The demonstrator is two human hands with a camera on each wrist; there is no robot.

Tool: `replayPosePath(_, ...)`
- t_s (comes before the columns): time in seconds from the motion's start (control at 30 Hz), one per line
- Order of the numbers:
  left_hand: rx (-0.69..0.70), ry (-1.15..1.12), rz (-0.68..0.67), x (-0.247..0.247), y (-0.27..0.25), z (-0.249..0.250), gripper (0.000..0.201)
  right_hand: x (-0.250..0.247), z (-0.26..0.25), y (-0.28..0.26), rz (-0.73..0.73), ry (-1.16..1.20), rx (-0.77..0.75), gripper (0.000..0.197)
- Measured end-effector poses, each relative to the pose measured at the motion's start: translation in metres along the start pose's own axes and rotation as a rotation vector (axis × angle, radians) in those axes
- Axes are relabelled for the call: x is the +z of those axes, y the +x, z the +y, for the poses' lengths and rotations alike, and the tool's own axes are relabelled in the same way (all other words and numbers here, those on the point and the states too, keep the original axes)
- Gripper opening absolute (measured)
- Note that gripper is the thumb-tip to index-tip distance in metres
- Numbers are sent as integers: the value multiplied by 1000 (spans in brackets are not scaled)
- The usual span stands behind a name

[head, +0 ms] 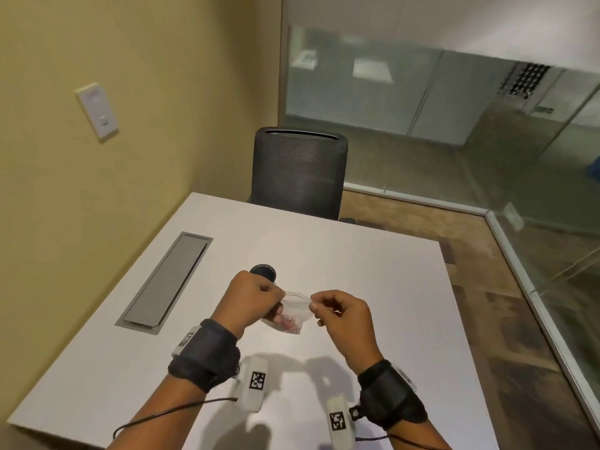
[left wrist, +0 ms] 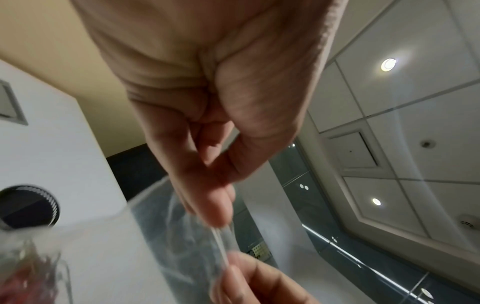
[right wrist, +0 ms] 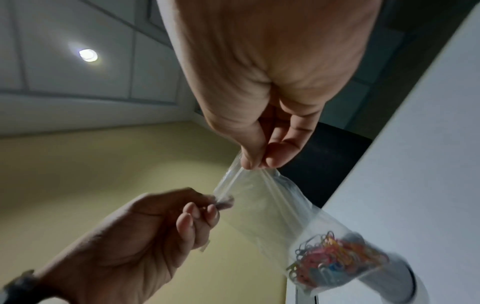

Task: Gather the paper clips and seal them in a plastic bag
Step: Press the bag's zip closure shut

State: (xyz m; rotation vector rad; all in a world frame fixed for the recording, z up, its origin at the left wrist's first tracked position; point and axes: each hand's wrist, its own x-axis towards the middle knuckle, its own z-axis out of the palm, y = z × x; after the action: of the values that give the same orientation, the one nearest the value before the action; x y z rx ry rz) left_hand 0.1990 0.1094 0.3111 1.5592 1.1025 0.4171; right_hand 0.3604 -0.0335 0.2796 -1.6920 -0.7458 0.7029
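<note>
A small clear plastic bag hangs above the white table, held between both hands. My left hand pinches the left end of the bag's top strip, and my right hand pinches the right end. In the right wrist view the bag sags downward with a clump of coloured paper clips at its bottom. The right hand pinches the top edge there, and the left hand grips the other end. The left wrist view shows the bag's strip stretched between the fingertips.
A round black lid-like object lies on the table just beyond the left hand. A grey cable hatch is set into the table at the left. A dark mesh chair stands at the far edge. A glass partition runs along the right.
</note>
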Motion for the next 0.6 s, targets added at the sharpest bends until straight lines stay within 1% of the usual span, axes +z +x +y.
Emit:
replayPosePath(0.07,44,8,-69,-10,-5,11,11,-5,-7,5,4,-66,-58,13)
replayPosePath(0.13,95,34,-142,-17,-9,17,16,-9,-14,8,10,-141,-131,14)
replayPosePath(0.17,119,54,-149,-18,-9,18,19,-12,-19,9,15,-179,-166,15)
replayPosePath(0.2,146,72,-141,-19,-9,19,19,-14,-24,11,18,-211,-194,15)
replayPosePath(0.27,215,105,-114,-18,-7,21,13,-19,-35,14,21,-265,-241,13)
replayPosePath(0.37,349,135,-78,-20,-1,23,7,-28,-50,17,21,-325,-303,10)
replayPosePath(0.47,472,99,-45,-23,1,33,6,-39,-67,18,23,-345,-372,7)
replayPosePath(0.53,552,68,5,-23,0,42,5,-45,-80,17,21,-350,-420,4)
replayPosePath(0.6,605,22,43,-23,-1,52,6,-51,-92,17,23,-343,-455,3)
